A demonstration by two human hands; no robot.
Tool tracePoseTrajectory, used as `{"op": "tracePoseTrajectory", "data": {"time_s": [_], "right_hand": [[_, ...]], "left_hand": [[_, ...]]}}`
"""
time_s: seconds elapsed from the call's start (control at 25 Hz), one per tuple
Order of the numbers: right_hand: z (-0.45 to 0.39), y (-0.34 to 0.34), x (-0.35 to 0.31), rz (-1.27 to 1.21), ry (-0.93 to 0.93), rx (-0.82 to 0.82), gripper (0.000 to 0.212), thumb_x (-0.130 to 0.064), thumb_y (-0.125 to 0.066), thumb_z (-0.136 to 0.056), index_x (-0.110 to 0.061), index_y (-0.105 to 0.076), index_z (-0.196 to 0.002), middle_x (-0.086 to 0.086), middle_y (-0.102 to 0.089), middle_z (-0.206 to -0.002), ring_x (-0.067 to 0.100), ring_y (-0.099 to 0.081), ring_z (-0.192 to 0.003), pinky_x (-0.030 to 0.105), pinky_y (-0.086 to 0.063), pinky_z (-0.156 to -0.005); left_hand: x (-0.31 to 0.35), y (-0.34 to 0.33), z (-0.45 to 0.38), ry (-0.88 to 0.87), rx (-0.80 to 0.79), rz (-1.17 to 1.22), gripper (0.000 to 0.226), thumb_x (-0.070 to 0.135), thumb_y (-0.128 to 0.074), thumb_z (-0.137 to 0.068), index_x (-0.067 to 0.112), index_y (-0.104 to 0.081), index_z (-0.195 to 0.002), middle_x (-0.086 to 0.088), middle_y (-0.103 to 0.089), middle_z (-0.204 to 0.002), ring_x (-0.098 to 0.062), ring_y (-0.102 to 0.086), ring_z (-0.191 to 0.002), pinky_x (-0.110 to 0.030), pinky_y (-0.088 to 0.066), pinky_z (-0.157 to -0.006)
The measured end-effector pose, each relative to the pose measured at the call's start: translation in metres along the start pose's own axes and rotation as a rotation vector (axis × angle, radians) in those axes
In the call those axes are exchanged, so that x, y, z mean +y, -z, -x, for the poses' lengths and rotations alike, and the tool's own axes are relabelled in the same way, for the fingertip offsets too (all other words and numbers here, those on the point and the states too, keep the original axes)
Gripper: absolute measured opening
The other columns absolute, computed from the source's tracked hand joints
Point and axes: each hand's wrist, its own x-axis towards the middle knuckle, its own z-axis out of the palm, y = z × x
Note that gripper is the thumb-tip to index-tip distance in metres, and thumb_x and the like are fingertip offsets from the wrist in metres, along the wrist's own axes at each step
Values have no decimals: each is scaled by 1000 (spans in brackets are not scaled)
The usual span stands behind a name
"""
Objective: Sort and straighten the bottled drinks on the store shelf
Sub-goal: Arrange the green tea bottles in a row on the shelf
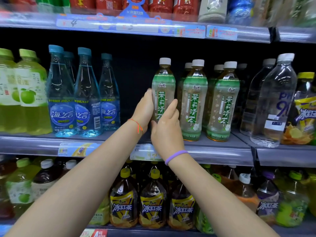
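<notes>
Head view, middle shelf (pixel 213 147): I hold one jasmine tea bottle (pixel 163 86) upright with both hands, left of the front row of the same tea (pixel 194 100), near it but apart, with a dark gap further left toward the blue bottles (pixel 86 93). My left hand (pixel 145 111) wraps its left side, fingers behind and out of sight; my right hand (pixel 168 129) cups the lower front, fingers curled up along the label, thumb under the base edge. Whether the base touches the shelf I cannot tell; my hands hide it. The bottle: white cap, clear neck showing pale amber tea, green-and-white sleeve with a vertical green band of white characters. Orange string on my left wrist, purple band (pixel 176 155) on the right. Iced tea bottles (pixel 153 200) stand on the shelf below.
</notes>
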Motion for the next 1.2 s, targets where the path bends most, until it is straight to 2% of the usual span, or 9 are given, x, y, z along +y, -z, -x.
{"op": "tracePoseTrajectory", "data": {"time_s": [0.28,0.4,0.52,0.64,0.72,0.84,0.96,1.08,1.2], "right_hand": [[-11,-2,10,-16,-43,-118,86,-22,-51,-100,6,12,-151,26,-20,-155,33,-41,-135,31,-40,-102],[1,-4,4,120,45,73,80,-9,-58,-95,8,-5,-152,30,-19,-157,36,-32,-143,38,-40,-110],[7,-22,-13,228,336,334,56,5,-53,-88,9,-38,-142,29,-38,-147,39,-37,-140,47,-37,-112],[3,-39,-57,-30,333,208,35,-1,-55,-85,-3,-59,-119,15,-60,-117,31,-56,-112,48,-47,-94],[-1,-55,-93,-139,205,84,18,-19,-55,-92,-11,-58,-108,6,-61,-102,27,-58,-97,45,-48,-82],[-2,-76,-143,-119,44,-25,32,-36,-57,-92,-12,-45,-109,8,-58,-107,30,-57,-93,39,-42,-68],[-5,-89,-161,-53,-135,-117,37,-21,-57,-90,-6,-38,-118,12,-51,-116,35,-58,-94,34,-34,-60],[-9,-91,-166,-12,-194,-99,26,-19,-50,-91,-7,-42,-113,6,-47,-107,28,-55,-79,30,-29,-50],[-7,-77,-159,-14,-240,-66,21,-24,-49,-92,-10,-37,-102,4,-51,-97,26,-53,-69,30,-29,-48]], "left_hand": [[-2,-3,15,77,35,-41,56,57,-28,-102,24,-73,-104,-1,-74,-107,-18,-66,-107,-36,-48,-104],[0,9,20,63,70,-164,56,58,-27,-101,21,-64,-120,-1,-63,-128,-22,-57,-122,-42,-40,-111],[1,47,30,-276,190,-285,32,37,-38,-96,25,-66,-86,-1,-70,-100,-25,-65,-102,-48,-50,-94],[7,105,47,-854,319,-499,26,15,-45,-93,10,-70,-86,-3,-67,-91,-24,-60,-90,-43,-48,-85],[16,153,44,-1076,453,-677,21,15,-50,-90,7,-68,-97,-9,-62,-102,-26,-56,-97,-40,-44,-87],[18,205,34,-1030,505,-848,35,16,-53,-82,6,-65,-113,-14,-58,-119,-32,-54,-111,-46,-42,-97],[11,214,35,-1012,372,-1007,47,25,-50,-83,7,-60,-126,-10,-60,-128,-28,-54,-122,-51,-27,-115],[10,213,38,-1017,223,-909,56,32,-44,-91,6,-49,-139,-8,-56,-138,-24,-51,-129,-48,-17,-122],[5,199,42,-859,65,-728,63,30,-44,-98,9,-27,-154,-8,-32,-159,-22,-27,-147,-34,-15,-122]]}}
